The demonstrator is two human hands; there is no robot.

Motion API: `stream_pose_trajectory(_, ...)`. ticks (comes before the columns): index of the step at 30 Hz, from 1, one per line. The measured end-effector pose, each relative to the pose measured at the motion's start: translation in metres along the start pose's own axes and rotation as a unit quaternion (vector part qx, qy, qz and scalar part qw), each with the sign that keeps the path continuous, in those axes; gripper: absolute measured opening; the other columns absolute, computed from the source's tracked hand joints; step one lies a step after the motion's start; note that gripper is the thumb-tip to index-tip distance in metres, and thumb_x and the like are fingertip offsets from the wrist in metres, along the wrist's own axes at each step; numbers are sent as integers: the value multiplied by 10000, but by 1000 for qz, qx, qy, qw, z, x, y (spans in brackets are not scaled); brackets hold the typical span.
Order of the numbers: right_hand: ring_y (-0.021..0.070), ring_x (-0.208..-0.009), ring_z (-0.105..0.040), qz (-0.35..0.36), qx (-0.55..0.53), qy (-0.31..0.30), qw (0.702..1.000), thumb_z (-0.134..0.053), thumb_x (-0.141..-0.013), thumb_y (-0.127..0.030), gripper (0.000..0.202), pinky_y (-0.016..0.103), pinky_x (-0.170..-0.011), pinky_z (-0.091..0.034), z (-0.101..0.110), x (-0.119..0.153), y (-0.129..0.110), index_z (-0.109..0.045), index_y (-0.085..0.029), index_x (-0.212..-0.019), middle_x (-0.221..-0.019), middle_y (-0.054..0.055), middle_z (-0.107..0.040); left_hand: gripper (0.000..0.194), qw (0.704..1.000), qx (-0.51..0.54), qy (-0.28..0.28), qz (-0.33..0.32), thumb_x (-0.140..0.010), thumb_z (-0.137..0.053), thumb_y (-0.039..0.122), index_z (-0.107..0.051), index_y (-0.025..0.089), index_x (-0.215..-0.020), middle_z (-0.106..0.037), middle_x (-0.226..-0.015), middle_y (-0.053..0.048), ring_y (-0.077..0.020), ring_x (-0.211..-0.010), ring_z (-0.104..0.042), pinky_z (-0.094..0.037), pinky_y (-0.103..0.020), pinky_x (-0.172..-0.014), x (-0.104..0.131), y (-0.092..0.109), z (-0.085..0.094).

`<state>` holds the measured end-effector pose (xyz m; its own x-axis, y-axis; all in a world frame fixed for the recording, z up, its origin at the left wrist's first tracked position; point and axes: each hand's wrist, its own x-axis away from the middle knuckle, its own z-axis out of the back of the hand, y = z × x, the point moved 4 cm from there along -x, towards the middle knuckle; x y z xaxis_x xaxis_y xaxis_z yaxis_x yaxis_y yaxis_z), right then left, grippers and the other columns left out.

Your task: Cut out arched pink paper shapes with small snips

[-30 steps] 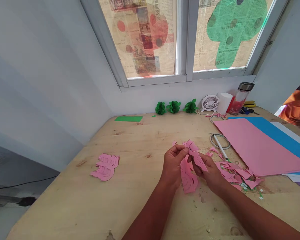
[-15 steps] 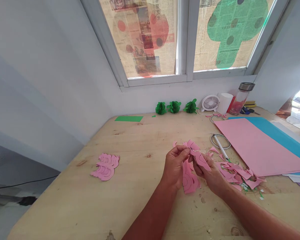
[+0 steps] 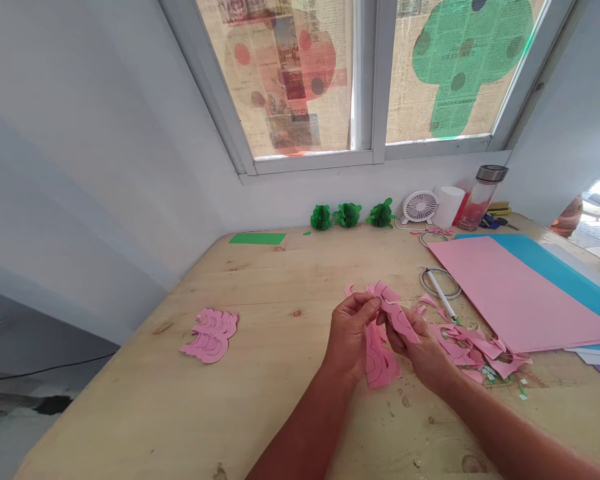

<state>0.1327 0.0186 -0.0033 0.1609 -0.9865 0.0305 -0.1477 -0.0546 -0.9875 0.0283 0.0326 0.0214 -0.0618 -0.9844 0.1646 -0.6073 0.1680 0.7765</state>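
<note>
Fingers of my left hand (image 3: 347,337) are pinched together, thumb against forefinger, on a pink paper strip (image 3: 401,325) with curved edges and drawn arcs. My right hand (image 3: 423,343) closes on the same strip from the other side, thumb uppermost; its other fingertips are mostly hidden behind the paper. I hold the strip tilted between both hands, above the wooden tabletop (image 3: 280,400), its lower end slanting toward my right hand. Just below my hands, partly covered by them, are more pink paper pieces (image 3: 377,375), also marked with curved lines; I cannot tell whether they join what I hold.

Well apart to my left lies a pile of scalloped pink cutouts (image 3: 214,335), overlapping one another. Near my right hand is a heap of pink paper scraps (image 3: 495,347), mixed with small green and white bits. A white pen (image 3: 443,297) lies across a loop of grey cable beyond it. To the right, a large pink sheet (image 3: 520,293) overlaps a blue sheet (image 3: 550,263).

Along the wall stand three green paper ornaments (image 3: 347,215), a small white fan (image 3: 420,207), a white cylinder (image 3: 448,208) and a lidded glass bottle (image 3: 477,201). A green paper rectangle (image 3: 257,239) lies flat at the far left of the table.
</note>
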Motion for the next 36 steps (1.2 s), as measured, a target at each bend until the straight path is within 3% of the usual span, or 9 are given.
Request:
stream_pose_trajectory(8,84,-467,-187,-11,16,37,999,-559,-767,-522,361,236,-441,-140,-3,4,-12,-537,-172,-682,-511,-71,-269,168,999,-14,6,-42,-591,-765,259,-666,148,-667,-596,-618,4,-89,-536,-497,-429,-254,-599,1,8,0)
stream_pose_trajectory(12,77,-448,-177,0,24,24,999,-562,-757,-523,361,242,-437,-132,-6,3,-16,-543,-169,-689,-484,-84,-253,151,998,-18,-7,-58,-599,-759,247,-678,146,-676,-612,-621,1,-86,-517,-497,-430,-255,-583,1,13,-2)
stream_pose_trajectory(20,80,-454,-186,5,30,15,999,-546,-785,-524,363,247,-442,-137,-6,3,-15,-527,-172,-695,-490,-80,-264,118,998,-6,-28,-48,-655,-728,233,-641,154,-644,-577,-599,21,-82,-535,-488,-418,-247,-610,1,7,0)
stream_pose_trajectory(26,81,-461,-196,-38,23,30,999,-558,-702,-667,504,260,-454,-137,-4,3,-7,-475,-180,-607,-487,-72,-255,147,999,-2,-40,-34,-650,-724,254,-621,150,-641,-554,-586,21,-86,-551,-467,-394,-252,-624,2,6,-3)
stream_pose_trajectory(36,70,-425,-176,-20,4,10,1000,-544,-742,-641,489,258,-436,-115,-4,0,-4,-495,-173,-607,-450,-89,-225,101,997,-24,-47,-48,-713,-660,217,-610,143,-666,-533,-582,18,-91,-572,-459,-380,-250,-643,2,4,-2)
